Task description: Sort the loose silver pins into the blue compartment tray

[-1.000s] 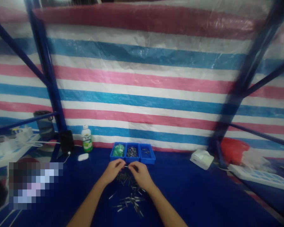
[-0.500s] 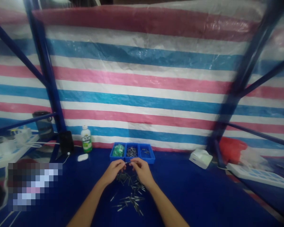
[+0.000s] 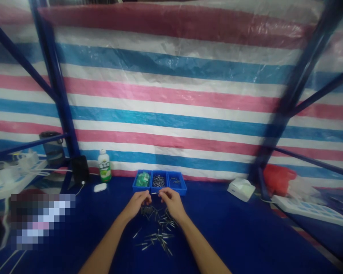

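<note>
My right hand (image 3: 171,203) pinches a small thin metal piece (image 3: 155,193) that points left toward my left hand. My left hand (image 3: 138,203) has its fingers closed beside the piece's free end, with a small gap between; whatever its fingertips hold is too small to make out. Below both hands, many thin metal pins (image 3: 160,238) lie scattered on the blue table (image 3: 217,228). Just beyond the hands stand three joined blue bins: the left (image 3: 142,187) holds green packets, the middle (image 3: 159,182) many small metal parts, the right (image 3: 182,187) a few metal pieces.
A white-and-green bottle (image 3: 104,166), a white case (image 3: 100,187) and a black device (image 3: 80,169) stand at the back left. On the right are a tissue pack (image 3: 241,189), a red bag (image 3: 278,180) and a power strip (image 3: 311,211). Blue frame posts rise on both sides.
My hands have moved slightly apart, and the thin metal piece that was between both now stays with my right hand. The view has shifted a little.
</note>
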Action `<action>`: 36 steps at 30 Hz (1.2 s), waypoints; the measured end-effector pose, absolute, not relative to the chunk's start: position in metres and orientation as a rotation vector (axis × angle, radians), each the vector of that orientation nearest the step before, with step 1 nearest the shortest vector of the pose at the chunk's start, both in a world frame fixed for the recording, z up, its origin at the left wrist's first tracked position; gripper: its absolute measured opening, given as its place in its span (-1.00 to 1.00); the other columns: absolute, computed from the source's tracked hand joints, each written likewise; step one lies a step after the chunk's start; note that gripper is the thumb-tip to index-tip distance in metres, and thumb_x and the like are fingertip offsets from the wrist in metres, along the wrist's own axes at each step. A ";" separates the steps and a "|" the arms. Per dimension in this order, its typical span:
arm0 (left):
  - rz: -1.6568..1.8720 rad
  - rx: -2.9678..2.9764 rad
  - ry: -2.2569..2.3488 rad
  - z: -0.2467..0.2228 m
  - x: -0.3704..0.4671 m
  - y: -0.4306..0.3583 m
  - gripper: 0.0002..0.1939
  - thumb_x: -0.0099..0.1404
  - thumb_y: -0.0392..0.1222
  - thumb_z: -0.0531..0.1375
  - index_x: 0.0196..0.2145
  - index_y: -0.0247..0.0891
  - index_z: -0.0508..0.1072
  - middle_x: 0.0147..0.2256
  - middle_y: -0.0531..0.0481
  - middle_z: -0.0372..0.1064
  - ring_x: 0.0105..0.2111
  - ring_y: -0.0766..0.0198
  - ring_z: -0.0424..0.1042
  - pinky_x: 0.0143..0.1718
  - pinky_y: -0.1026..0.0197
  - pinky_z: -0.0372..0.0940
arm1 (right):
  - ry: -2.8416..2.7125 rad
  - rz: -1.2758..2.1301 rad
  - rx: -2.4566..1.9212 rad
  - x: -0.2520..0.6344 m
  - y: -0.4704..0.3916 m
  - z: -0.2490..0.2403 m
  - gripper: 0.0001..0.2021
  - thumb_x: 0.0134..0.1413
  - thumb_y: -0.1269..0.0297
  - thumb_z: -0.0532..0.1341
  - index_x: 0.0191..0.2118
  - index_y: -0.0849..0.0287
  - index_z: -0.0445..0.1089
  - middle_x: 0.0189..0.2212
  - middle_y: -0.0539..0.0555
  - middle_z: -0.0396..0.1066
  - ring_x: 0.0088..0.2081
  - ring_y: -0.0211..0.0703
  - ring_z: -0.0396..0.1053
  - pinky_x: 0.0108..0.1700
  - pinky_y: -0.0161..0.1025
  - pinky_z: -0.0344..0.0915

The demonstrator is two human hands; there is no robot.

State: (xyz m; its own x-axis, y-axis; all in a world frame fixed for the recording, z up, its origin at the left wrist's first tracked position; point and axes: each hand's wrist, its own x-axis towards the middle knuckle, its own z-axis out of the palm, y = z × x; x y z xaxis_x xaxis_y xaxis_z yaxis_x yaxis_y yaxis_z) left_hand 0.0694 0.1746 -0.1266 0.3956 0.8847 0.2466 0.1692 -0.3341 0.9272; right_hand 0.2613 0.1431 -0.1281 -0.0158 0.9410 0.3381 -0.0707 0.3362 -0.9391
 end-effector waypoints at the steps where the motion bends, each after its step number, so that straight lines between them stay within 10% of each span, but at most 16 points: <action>1: 1.045 1.722 0.952 -0.129 0.069 0.178 -0.42 0.31 0.24 -0.03 -0.52 -0.28 0.47 -0.51 -0.03 0.41 -0.48 0.25 0.32 -0.40 0.25 0.16 | -1.257 1.103 -0.811 0.264 0.142 -0.125 -0.75 -0.03 0.05 0.32 -0.32 0.12 0.44 -0.44 0.02 0.41 -0.46 -0.20 0.28 -0.32 -0.24 0.25; 14: 1.354 1.501 1.162 -0.130 0.063 0.188 -0.28 0.21 0.42 -0.05 -0.48 -0.33 0.50 -0.55 -0.06 0.37 -0.55 0.27 0.32 -0.51 0.26 0.18 | -1.032 1.557 -0.723 0.276 0.133 -0.108 -0.58 -0.03 0.03 0.33 -0.61 0.15 0.15 -0.71 -0.14 -0.01 -0.63 -0.38 -0.05 -0.56 -0.35 -0.02; 22: 1.360 1.498 1.176 -0.135 0.063 0.194 -0.34 0.21 0.38 0.00 -0.50 -0.32 0.49 -0.57 -0.03 0.36 -0.57 0.29 0.31 -0.51 0.26 0.18 | -0.981 1.310 -1.031 0.280 0.147 -0.119 -0.59 0.00 -0.13 0.23 -0.23 0.14 0.39 -0.47 -0.03 0.42 -0.66 -0.37 0.19 -0.62 -0.40 -0.06; 28: 1.278 1.679 1.277 -0.135 0.062 0.191 -0.53 0.24 0.21 0.08 -0.46 -0.27 0.49 -0.55 0.01 0.38 -0.51 0.25 0.35 -0.43 0.26 0.19 | -1.736 0.774 -1.199 0.283 0.141 -0.127 -0.80 0.08 0.15 0.22 -0.41 0.14 0.49 -0.44 0.05 0.46 -0.39 -0.16 0.31 -0.29 -0.22 0.17; 36: 1.006 2.170 1.452 -0.148 0.061 0.183 -0.75 0.22 -0.06 0.17 -0.54 -0.19 0.48 -0.48 -0.01 0.41 -0.44 0.22 0.36 -0.39 0.26 0.04 | -2.164 0.360 -1.371 0.279 0.135 -0.144 -0.89 0.06 0.36 0.23 -0.36 0.05 0.52 -0.23 0.06 0.47 -0.11 0.01 0.20 -0.10 -0.06 0.01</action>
State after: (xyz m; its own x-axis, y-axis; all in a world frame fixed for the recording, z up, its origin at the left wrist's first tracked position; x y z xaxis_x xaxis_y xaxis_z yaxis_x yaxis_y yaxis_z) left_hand 0.0610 0.1828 -0.1483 0.2263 0.9025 0.3664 0.6604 -0.4187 0.6234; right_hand 0.2786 0.1349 -0.1438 -0.3305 0.8933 0.3045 0.7469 0.4448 -0.4943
